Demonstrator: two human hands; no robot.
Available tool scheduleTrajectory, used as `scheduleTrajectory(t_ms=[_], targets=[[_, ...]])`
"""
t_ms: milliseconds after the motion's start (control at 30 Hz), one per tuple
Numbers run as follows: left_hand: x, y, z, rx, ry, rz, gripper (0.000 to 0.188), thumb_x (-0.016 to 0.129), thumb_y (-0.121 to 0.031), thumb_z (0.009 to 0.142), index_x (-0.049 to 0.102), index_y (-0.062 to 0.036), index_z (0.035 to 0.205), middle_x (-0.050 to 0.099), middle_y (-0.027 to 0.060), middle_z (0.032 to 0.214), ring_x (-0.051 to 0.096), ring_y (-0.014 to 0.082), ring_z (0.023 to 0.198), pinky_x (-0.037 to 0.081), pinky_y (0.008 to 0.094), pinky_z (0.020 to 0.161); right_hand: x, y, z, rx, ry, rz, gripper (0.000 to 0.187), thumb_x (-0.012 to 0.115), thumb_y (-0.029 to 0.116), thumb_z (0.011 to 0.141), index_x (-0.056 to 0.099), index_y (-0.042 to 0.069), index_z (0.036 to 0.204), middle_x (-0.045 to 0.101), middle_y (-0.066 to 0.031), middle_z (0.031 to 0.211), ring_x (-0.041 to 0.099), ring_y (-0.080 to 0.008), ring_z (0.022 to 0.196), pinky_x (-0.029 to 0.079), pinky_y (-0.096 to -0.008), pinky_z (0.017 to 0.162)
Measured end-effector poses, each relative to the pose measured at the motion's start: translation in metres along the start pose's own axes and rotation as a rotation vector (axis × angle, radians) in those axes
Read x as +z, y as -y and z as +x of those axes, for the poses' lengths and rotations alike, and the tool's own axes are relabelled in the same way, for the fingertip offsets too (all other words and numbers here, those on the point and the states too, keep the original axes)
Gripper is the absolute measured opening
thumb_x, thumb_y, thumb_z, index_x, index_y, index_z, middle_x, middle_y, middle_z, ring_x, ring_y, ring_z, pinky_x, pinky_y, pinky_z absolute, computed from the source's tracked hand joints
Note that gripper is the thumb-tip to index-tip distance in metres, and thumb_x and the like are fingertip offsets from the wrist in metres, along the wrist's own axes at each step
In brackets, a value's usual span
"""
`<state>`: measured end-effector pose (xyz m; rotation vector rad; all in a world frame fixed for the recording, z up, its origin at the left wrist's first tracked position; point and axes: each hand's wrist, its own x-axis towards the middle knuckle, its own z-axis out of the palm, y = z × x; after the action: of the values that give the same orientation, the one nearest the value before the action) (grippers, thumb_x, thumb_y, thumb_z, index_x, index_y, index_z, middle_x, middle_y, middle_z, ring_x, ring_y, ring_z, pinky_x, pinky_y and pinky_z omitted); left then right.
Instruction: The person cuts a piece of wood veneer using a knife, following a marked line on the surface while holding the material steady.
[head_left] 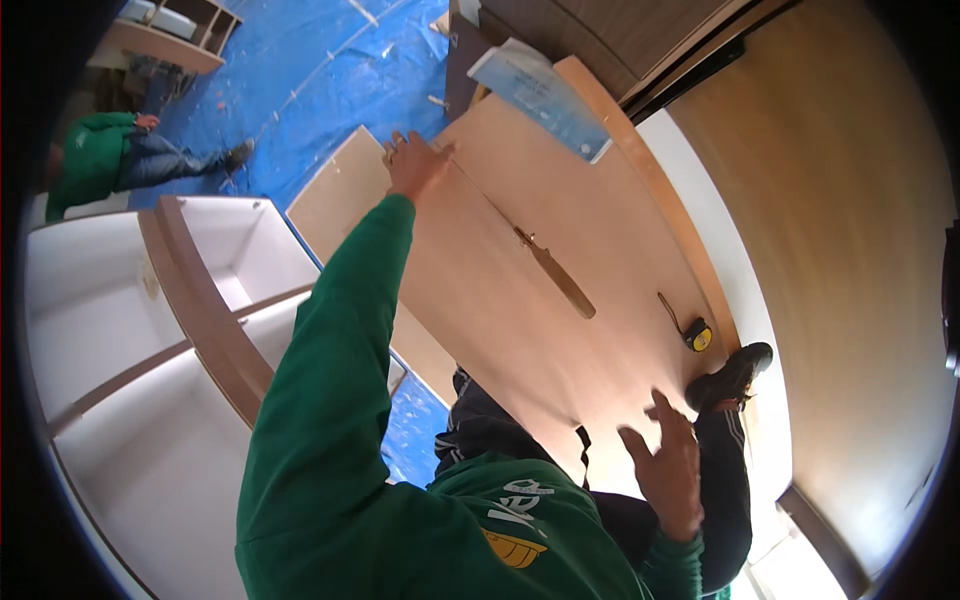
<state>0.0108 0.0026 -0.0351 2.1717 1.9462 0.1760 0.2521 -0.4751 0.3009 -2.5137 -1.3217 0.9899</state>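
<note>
A large light-brown board (580, 210) lies in front of me. My left hand (415, 165) reaches to its far left edge, its fingers spread, holding nothing that I can see. Above the near right part of the board hovers my right hand (668, 460), empty, thumb and fingers apart. Between the hands rests a brown tool-like piece with a long handle (560, 277); a thin dark line runs from its narrow end toward my left hand, and its exact kind is unclear. A yellow and black tape measure (700, 336) sits near the right edge with a short strip out.
A blue and white printed sheet (545, 95) lies at the board's far end. White-lined cabinet boxes (110, 300) stand at left, with a smaller panel (340, 185) beside them. Blue sheeting (310, 75) covers the floor. A person in green (95, 160) is at far left.
</note>
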Motion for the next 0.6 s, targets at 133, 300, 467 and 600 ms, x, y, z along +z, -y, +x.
scheduleTrajectory(t_ms=[133, 300, 467, 600], targets=[[0.019, -0.021, 0.004, -0.073, -0.009, -0.047, 0.095, 0.052, -0.084, 0.095, 0.074, 0.0030, 0.126, 0.070, 0.0302, 0.136, 0.060, 0.0493, 0.135, 0.047, 0.0590, 0.112, 0.060, 0.010, 0.098, -0.072, -0.116, 0.035, 0.071, 0.076, 0.038, 0.102, 0.050, 0.000, 0.156, 0.068, -0.0264, 0.131, 0.062, -0.0446, 0.125, 0.050, -0.0580, 0.103], [0.001, -0.031, -0.001, -0.202, 0.112, -0.169, 0.092, 0.049, -0.087, 0.093, 0.077, -0.0018, 0.115, 0.078, 0.0213, 0.116, 0.072, 0.0417, 0.116, 0.054, 0.0522, 0.103, 0.122, 0.046, 0.207, -0.181, 0.085, 0.074, 0.058, 0.067, 0.042, 0.108, 0.057, -0.001, 0.144, 0.074, -0.0299, 0.101, 0.072, -0.0499, 0.095, 0.056, -0.0590, 0.084], [-0.006, -0.032, -0.003, -0.226, 0.106, -0.191, 0.091, 0.050, -0.087, 0.092, 0.077, -0.0034, 0.115, 0.080, 0.0203, 0.113, 0.073, 0.0397, 0.115, 0.055, 0.0504, 0.101, 0.131, 0.065, 0.239, -0.225, 0.151, 0.053, 0.054, 0.062, 0.047, 0.110, 0.058, 0.001, 0.139, 0.073, -0.0267, 0.077, 0.072, -0.0514, 0.072, 0.056, -0.0590, 0.065], [-0.003, -0.032, -0.003, -0.238, 0.096, -0.212, 0.092, 0.050, -0.089, 0.091, 0.077, -0.0044, 0.118, 0.080, 0.0189, 0.113, 0.073, 0.0391, 0.114, 0.055, 0.0496, 0.101, 0.102, 0.060, 0.217, -0.190, 0.191, 0.043, 0.051, 0.062, 0.043, 0.109, 0.057, 0.004, 0.142, 0.071, -0.0259, 0.073, 0.071, -0.0513, 0.070, 0.056, -0.0594, 0.065]])
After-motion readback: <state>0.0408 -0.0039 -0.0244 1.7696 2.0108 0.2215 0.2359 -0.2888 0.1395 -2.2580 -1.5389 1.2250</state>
